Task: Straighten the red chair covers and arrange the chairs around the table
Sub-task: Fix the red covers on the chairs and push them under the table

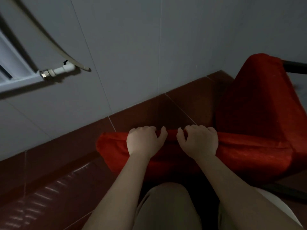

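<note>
A chair in a red cover [252, 146] stands right below me, its top edge running left to right. My left hand [144, 140] and my right hand [199, 140] lie side by side on that top edge, fingers curled over the red fabric and gripping it. A second chair with a red cover [259, 97] stands behind it at the right, close to the wall corner. The chair legs and seats are hidden. No table shows in this view.
A grey tiled wall [132, 47] rises just ahead, with a dark red skirting [141, 112] and glossy dark red floor [41, 196]. A white radiator [15, 63] with a pipe fitting [58, 71] hangs at upper left. A black bar [294, 67] sticks out at right.
</note>
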`<state>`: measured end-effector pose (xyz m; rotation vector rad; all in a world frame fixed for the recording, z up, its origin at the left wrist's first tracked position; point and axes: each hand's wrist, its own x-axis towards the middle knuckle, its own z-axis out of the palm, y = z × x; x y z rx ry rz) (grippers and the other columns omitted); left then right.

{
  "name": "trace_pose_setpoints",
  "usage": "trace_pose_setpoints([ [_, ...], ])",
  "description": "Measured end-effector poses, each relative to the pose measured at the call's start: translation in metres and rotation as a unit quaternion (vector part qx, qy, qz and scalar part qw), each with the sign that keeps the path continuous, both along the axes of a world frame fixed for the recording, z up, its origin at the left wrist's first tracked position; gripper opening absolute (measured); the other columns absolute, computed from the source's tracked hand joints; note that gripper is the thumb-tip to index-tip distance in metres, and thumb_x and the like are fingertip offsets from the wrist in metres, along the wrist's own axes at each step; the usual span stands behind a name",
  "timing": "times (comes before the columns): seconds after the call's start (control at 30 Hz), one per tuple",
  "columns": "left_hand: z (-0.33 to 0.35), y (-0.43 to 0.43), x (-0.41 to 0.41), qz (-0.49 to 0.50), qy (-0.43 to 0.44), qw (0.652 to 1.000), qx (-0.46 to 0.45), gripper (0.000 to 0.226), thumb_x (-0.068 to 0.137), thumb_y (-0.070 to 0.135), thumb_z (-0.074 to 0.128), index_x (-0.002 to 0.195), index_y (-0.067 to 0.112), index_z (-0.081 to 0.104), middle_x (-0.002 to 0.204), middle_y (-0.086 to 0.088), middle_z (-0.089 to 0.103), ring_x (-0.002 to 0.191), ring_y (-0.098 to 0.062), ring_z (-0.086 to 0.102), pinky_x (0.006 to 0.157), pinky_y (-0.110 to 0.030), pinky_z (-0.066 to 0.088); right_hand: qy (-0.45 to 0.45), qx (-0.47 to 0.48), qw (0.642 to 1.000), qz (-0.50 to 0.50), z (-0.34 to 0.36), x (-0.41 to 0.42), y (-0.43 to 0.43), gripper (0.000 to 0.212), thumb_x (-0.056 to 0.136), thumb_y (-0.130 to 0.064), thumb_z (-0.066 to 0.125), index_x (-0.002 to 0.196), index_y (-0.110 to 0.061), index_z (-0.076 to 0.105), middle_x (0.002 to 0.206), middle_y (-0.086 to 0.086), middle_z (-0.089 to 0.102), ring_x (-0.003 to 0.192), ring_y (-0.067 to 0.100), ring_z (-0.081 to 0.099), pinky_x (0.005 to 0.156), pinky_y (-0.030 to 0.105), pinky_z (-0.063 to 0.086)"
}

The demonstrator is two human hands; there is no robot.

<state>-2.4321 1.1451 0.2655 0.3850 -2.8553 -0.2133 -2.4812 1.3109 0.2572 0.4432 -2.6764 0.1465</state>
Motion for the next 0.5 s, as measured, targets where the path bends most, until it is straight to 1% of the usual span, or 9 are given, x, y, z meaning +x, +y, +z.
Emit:
trace_pose_setpoints([
  [0.07, 0.003, 0.006, 0.008, 0.011, -0.005, 1.000, 0.015, 0.060, 0.094, 0.059, 0.030, 0.048, 0.024, 0.044, 0.043, 0.009, 0.041, 0.040, -0.009, 0.038, 0.049, -0.029, 0.024, -0.007, 0.014, 1.000, 0.004, 0.002, 0.005, 0.005, 0.051, 0.092, -0.048, 0.030, 0.055, -0.022, 0.052, 0.051, -0.011, 0.037, 0.048, 0.012, 0.038, 0.060, 0.030, 0.028],
  [0.17, 0.002, 0.018, 0.024, 0.013, 0.003, 1.000, 0.022, 0.061, 0.094, 0.059, 0.028, 0.046, 0.024, 0.041, 0.040, 0.009, 0.038, 0.036, -0.006, 0.034, 0.046, -0.027, 0.020, -0.014, 0.032, 0.999, 0.007, 0.002, 0.014, 0.016, 0.052, 0.092, -0.049, 0.027, 0.057, -0.023, 0.055, 0.051, -0.012, 0.038, 0.048, 0.010, 0.037, 0.062, 0.029, 0.027],
  [0.27, -0.002, 0.024, 0.038, 0.014, 0.012, 0.999, 0.025, 0.062, 0.093, 0.060, 0.023, 0.045, 0.025, 0.040, 0.040, 0.010, 0.036, 0.035, -0.004, 0.033, 0.045, -0.025, 0.020, -0.014, 0.029, 0.999, 0.014, 0.001, 0.024, 0.024, 0.051, 0.093, -0.050, 0.028, 0.059, -0.024, 0.056, 0.052, -0.012, 0.041, 0.050, 0.010, 0.038, 0.063, 0.030, 0.029],
  [0.37, -0.001, 0.026, 0.042, 0.011, 0.006, 0.999, 0.031, 0.062, 0.093, 0.061, 0.023, 0.045, 0.025, 0.040, 0.040, 0.010, 0.035, 0.035, -0.004, 0.033, 0.045, -0.025, 0.021, -0.022, 0.041, 0.999, 0.022, 0.004, 0.028, 0.025, 0.051, 0.094, -0.050, 0.029, 0.062, -0.023, 0.058, 0.054, -0.013, 0.039, 0.052, 0.010, 0.038, 0.065, 0.031, 0.033],
  [0.5, 0.002, 0.023, 0.043, -0.009, 0.018, 0.999, 0.027, 0.058, 0.095, 0.058, 0.027, 0.047, 0.026, 0.035, 0.041, 0.011, 0.032, 0.036, -0.002, 0.028, 0.045, -0.025, 0.018, -0.047, 0.048, 0.998, 0.014, 0.005, 0.028, 0.024, 0.055, 0.094, -0.054, 0.023, 0.066, -0.025, 0.061, 0.056, -0.011, 0.046, 0.055, 0.009, 0.043, 0.068, 0.031, 0.033],
])
